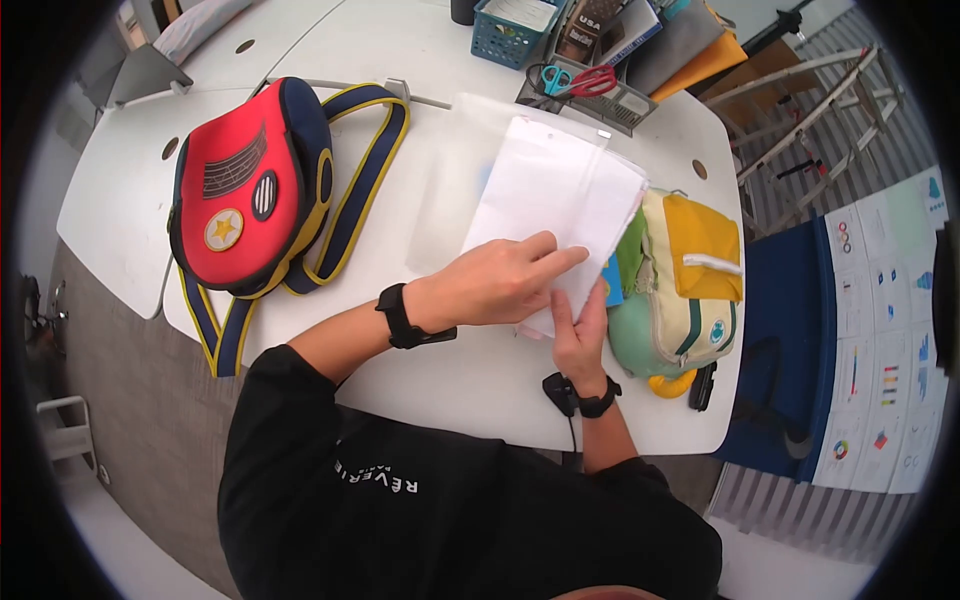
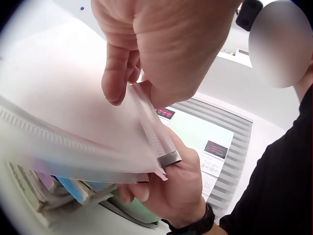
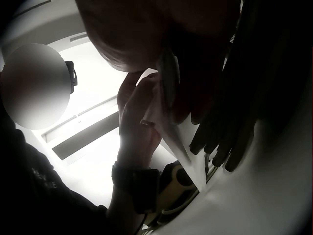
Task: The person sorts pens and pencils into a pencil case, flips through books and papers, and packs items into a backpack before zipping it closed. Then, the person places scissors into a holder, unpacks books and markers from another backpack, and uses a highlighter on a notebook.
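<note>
A translucent plastic zip document bag (image 1: 560, 190) with white sheets lies slanted before me in the head view. My left hand (image 1: 490, 285) reaches across it from the left, its thumb and fingers pinching the zip edge, as the left wrist view shows. My right hand (image 1: 583, 340) grips the bag's near corner, thumb on top. In the left wrist view the ribbed zip strip (image 2: 146, 120) runs between the hands to a grey end piece (image 2: 170, 158) beside the right hand (image 2: 178, 183). The right wrist view is dark; the left hand (image 3: 139, 112) shows at the bag's edge.
A red and navy backpack (image 1: 235, 190) lies left on the white table (image 1: 440, 400). A cream, green and yellow backpack (image 1: 690, 280) stands close on the right. Behind are a desk organizer (image 1: 620, 105) with scissors (image 1: 580, 80) and a blue basket (image 1: 510, 40).
</note>
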A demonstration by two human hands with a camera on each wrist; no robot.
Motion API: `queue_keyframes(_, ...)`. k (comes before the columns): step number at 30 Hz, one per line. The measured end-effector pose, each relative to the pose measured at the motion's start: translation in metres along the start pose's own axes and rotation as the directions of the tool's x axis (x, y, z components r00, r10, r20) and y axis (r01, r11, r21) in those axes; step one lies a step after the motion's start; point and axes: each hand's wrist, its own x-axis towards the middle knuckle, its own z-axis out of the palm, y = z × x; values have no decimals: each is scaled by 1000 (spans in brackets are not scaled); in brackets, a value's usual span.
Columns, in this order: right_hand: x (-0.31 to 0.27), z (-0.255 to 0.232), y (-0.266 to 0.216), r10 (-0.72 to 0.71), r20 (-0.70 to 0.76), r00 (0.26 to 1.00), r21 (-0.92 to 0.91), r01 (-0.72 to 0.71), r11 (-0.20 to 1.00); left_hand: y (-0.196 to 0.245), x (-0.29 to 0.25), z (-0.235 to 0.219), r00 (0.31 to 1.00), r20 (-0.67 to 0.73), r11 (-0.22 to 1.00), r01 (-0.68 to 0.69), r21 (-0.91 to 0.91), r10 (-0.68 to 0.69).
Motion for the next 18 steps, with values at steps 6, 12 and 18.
queue_keyframes(6,3,-10,13,-4,218,976,-61,18,998,7,-3,8,996,36,995,-80,-58,82)
queue_keyframes(12,12,-20,-11,269,244,932,170,-314,934,-3,-1,5,999,9,993,-34,-113,35)
queue_keyframes(18,8,-22,15,55,265,963,-189,-4,982,6,-10,24,990,59,987,-120,-107,127)
